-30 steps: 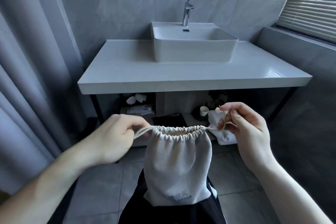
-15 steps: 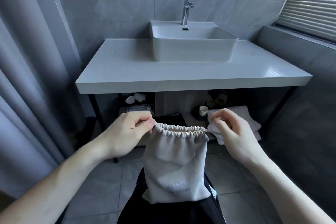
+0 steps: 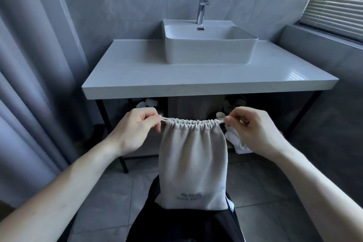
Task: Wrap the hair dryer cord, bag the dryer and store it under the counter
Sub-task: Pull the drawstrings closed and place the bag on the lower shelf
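Grey cloth bag (image 3: 193,161) hangs between my two grips, left hand (image 3: 135,129) and right hand (image 3: 253,129) each pinching a drawstring end, so I'd pull evenly outward, then lower it under the tabletop (image 3: 137,76) beyond.

Grey print low on bag (image 3: 193,165), too blurred to read.

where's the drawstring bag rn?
Head view, lower centre: the drawstring bag hangs between the left hand and right hand, each pinching a cord end at its gathered mouth, in front of the counter.
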`<action>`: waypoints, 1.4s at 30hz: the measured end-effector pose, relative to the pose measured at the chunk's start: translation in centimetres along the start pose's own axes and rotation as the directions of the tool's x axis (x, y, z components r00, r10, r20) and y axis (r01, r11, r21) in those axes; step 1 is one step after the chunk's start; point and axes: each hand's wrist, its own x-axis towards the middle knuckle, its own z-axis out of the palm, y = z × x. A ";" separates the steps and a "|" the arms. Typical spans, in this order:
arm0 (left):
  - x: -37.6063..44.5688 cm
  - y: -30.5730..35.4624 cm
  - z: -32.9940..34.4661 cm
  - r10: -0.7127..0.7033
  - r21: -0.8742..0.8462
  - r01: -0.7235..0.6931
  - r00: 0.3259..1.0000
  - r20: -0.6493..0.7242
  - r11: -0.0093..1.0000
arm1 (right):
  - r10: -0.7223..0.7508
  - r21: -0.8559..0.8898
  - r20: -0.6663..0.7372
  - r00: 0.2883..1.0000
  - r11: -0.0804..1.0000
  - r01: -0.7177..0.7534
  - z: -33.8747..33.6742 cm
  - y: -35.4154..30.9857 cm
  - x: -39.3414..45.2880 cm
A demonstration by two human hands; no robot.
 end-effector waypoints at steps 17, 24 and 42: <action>1.3 0.0 -2.7 0.090 -0.128 -0.108 0.986 -0.140 0.986 | 0.048 0.125 -0.232 0.972 0.992 -0.019 -1.2 2.3 -0.5; -0.9 3.4 -4.9 0.145 -0.340 -0.199 0.973 -0.179 0.919 | 0.033 0.304 -0.327 0.944 0.950 0.072 -4.1 -0.8 -1.7; -3.7 0.2 -1.9 -0.062 -0.538 0.063 0.998 0.020 0.840 | 0.283 0.720 0.074 0.956 0.649 -0.248 3.5 0.9 -5.2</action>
